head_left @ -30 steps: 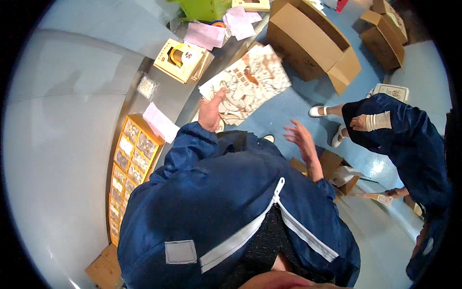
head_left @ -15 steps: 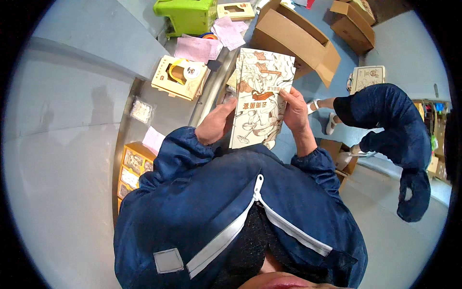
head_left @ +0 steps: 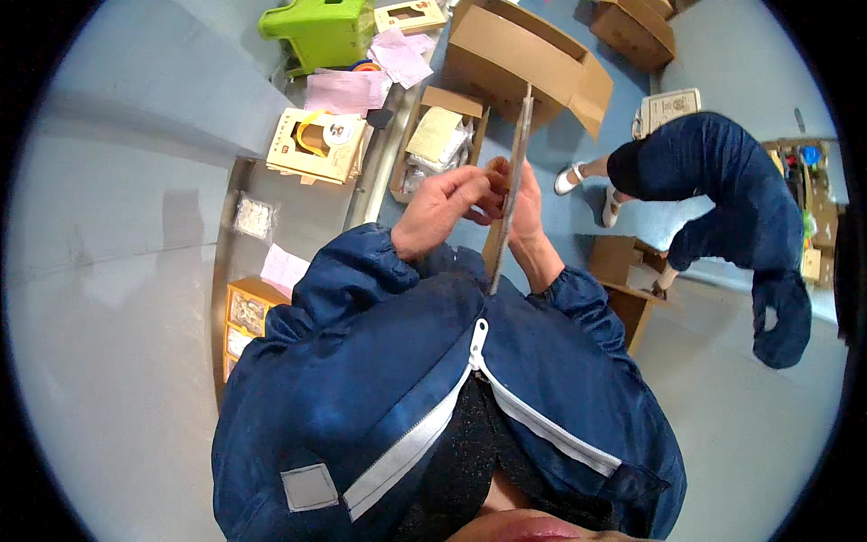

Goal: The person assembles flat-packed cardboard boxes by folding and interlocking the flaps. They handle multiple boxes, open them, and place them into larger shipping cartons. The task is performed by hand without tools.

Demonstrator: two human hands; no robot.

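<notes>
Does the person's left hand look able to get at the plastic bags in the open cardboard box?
Probably yes: the box is open, and the plastic bags show just past the left hand, though a yellowish sheet covers some and depth is hard to judge.

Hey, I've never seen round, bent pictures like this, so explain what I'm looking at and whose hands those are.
There's no machine here: these are a person's bare hands. A wide fisheye camera on the person's head looks down, which bends straight edges. The right hand holds a thin flat panel, seen nearly edge-on. The left hand is close beside it; whether it touches is hard to tell. On the grey counter to the left are a green plastic bin, pink papers and a cream window box. Another person works at the right.
</notes>
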